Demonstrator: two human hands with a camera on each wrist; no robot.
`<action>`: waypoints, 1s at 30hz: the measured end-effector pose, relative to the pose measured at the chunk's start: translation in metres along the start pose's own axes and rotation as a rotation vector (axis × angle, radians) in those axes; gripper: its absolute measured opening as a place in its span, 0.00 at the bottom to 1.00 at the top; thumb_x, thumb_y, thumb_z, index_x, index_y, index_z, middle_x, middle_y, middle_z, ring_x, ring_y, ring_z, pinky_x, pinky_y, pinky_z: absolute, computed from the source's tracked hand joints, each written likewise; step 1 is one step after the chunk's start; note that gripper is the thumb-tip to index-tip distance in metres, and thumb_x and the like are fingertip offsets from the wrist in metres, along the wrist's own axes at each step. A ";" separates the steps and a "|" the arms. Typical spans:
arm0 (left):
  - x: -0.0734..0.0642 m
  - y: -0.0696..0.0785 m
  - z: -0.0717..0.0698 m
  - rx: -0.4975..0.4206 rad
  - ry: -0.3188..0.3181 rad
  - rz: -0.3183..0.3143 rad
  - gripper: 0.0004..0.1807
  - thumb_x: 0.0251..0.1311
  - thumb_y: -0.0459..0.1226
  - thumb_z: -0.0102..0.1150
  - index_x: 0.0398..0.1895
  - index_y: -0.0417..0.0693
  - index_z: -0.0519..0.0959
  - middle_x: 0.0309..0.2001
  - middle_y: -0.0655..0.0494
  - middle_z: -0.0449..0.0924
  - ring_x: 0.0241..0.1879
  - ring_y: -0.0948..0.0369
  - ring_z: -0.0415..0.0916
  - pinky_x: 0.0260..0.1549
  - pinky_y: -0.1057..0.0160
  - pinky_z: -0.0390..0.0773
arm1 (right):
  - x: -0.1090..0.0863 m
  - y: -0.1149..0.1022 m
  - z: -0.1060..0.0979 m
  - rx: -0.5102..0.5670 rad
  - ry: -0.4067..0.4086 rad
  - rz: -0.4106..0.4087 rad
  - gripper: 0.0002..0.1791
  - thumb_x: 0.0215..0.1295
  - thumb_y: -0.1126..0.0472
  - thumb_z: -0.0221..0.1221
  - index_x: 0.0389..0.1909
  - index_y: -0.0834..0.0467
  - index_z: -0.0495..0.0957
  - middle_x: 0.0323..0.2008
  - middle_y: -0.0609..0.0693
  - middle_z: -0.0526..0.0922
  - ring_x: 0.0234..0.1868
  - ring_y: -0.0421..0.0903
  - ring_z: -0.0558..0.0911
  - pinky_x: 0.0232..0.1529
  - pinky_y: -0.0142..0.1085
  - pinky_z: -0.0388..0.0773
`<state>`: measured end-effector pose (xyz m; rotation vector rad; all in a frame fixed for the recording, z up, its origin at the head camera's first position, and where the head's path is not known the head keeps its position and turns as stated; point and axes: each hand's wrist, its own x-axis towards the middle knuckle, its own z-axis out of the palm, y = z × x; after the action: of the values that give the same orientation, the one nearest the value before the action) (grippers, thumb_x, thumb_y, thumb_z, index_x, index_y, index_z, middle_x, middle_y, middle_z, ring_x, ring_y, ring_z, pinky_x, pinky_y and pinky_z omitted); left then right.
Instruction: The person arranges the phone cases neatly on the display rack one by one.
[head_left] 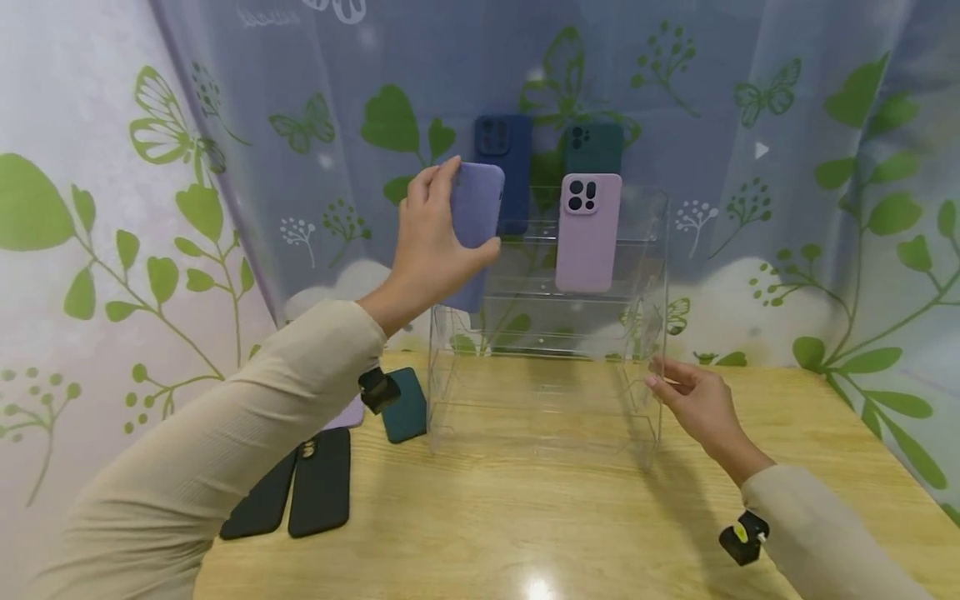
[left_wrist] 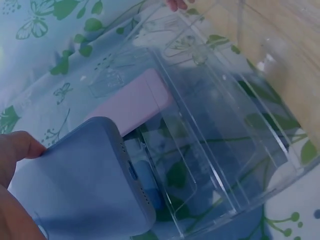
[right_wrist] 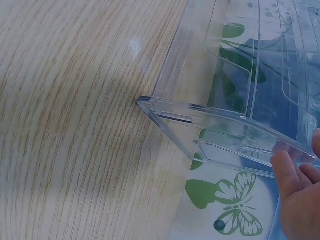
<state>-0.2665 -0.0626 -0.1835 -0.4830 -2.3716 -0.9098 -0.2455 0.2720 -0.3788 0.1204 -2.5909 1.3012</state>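
My left hand (head_left: 429, 242) grips a lavender phone case (head_left: 477, 208) by its edges, thumb on one side and fingers on the other. It holds the case at the upper left of a clear tiered display stand (head_left: 551, 408); in the left wrist view, the case (left_wrist: 85, 180) fills the lower left. My right hand (head_left: 697, 408) pinches the side panel of the stand at the right; the right wrist view has its fingers (right_wrist: 286, 172) against the clear plastic. On the tiers stand a pink case (head_left: 587, 250) with camera cutouts, a dark blue case (head_left: 516, 179) and a dark green case (head_left: 603, 150).
Left of the stand, two black cases (head_left: 321, 492), another dark green case (head_left: 407, 408) and a partly hidden lilac case (head_left: 349, 414) lie on the wooden table (head_left: 480, 533). A curtain (head_left: 330, 200) with leaves and butterflies hangs behind.
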 end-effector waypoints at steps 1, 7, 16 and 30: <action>0.003 0.002 0.002 0.002 0.017 0.000 0.49 0.52 0.45 0.67 0.75 0.51 0.51 0.71 0.47 0.50 0.62 0.49 0.56 0.53 0.52 0.69 | 0.000 0.001 0.000 -0.006 0.000 -0.001 0.30 0.69 0.49 0.55 0.66 0.62 0.68 0.60 0.64 0.73 0.54 0.59 0.79 0.41 0.34 0.81; 0.019 0.007 0.022 -0.023 0.129 0.009 0.50 0.54 0.44 0.67 0.76 0.49 0.49 0.72 0.47 0.47 0.69 0.50 0.50 0.61 0.52 0.64 | 0.000 0.002 0.000 -0.006 0.001 0.005 0.30 0.69 0.49 0.55 0.66 0.62 0.68 0.60 0.63 0.73 0.54 0.59 0.79 0.42 0.36 0.81; 0.036 -0.004 0.061 -0.098 0.333 0.027 0.52 0.54 0.45 0.68 0.75 0.45 0.46 0.74 0.48 0.45 0.70 0.53 0.50 0.66 0.57 0.58 | -0.001 -0.001 0.000 -0.004 -0.005 0.008 0.31 0.69 0.49 0.55 0.67 0.62 0.67 0.61 0.64 0.72 0.55 0.60 0.78 0.43 0.38 0.81; 0.042 -0.030 0.107 -0.016 0.472 -0.015 0.50 0.55 0.45 0.68 0.76 0.44 0.49 0.73 0.45 0.47 0.68 0.49 0.54 0.60 0.54 0.68 | -0.001 -0.001 0.000 -0.027 0.001 -0.010 0.31 0.69 0.48 0.55 0.66 0.63 0.68 0.61 0.64 0.73 0.53 0.60 0.80 0.42 0.41 0.82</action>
<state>-0.3538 -0.0036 -0.2396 -0.2234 -1.9411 -0.9321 -0.2439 0.2715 -0.3780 0.1278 -2.6026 1.2626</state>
